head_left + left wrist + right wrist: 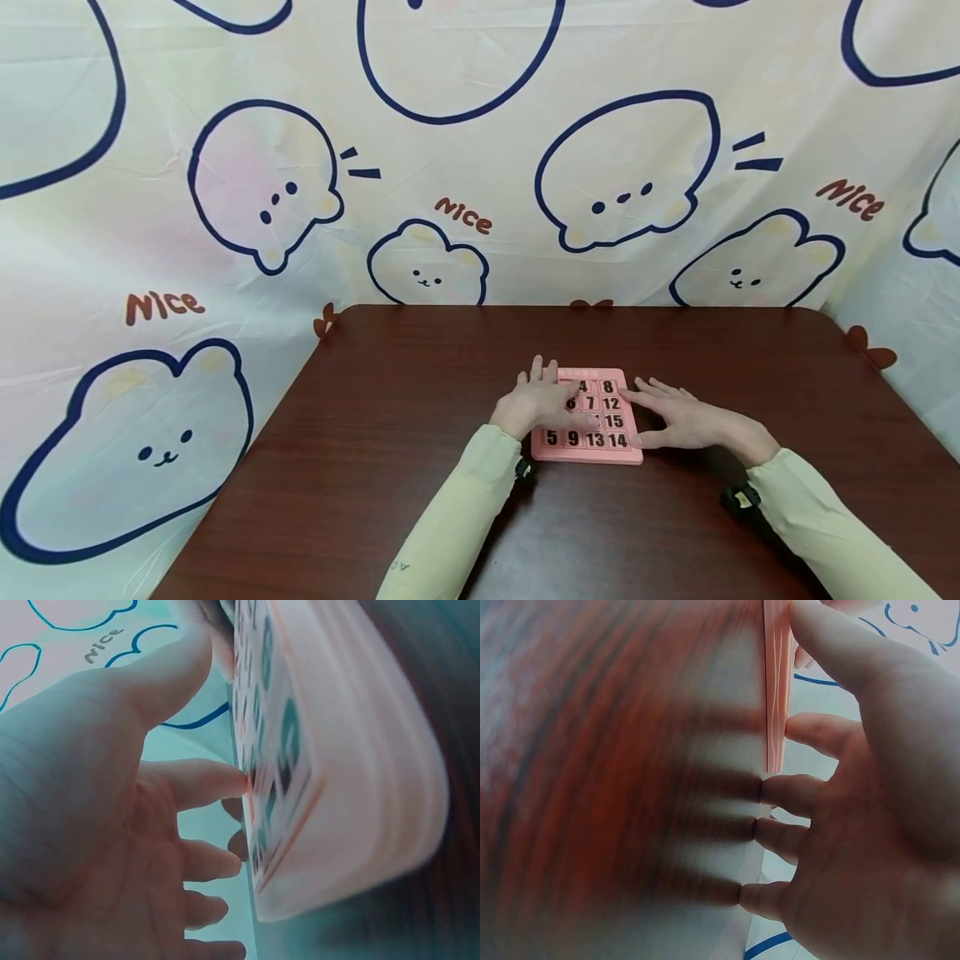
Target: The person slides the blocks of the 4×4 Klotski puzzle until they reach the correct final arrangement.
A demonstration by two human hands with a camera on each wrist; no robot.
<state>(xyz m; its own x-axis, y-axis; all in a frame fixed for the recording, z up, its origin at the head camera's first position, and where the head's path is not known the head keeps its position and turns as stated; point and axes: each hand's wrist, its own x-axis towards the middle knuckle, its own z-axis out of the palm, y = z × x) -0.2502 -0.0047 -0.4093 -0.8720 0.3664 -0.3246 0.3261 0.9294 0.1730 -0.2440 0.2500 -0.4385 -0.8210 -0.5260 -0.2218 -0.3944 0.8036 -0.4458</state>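
Note:
A pink number slide puzzle (588, 456) lies flat on a dark brown table, with black numerals on its pale square tiles. My left hand (534, 403) reaches over its left side, fingers spread, hiding several tiles. In the left wrist view the left index fingertip (238, 780) is right at the tile face, while the other fingers stay straight. At the right edge of the board is my right hand (688, 421). Its thumb and index finger (821, 731) meet the board's side, and the remaining fingertips rest on the table, fairly straight.
The brown table (360, 467) extends around the board on all sides. Behind it hangs a pale cloth (517, 275) printed with blue-outlined cartoon bears. A small dark device (741, 498) is strapped at the right wrist, below a light green sleeve (832, 508).

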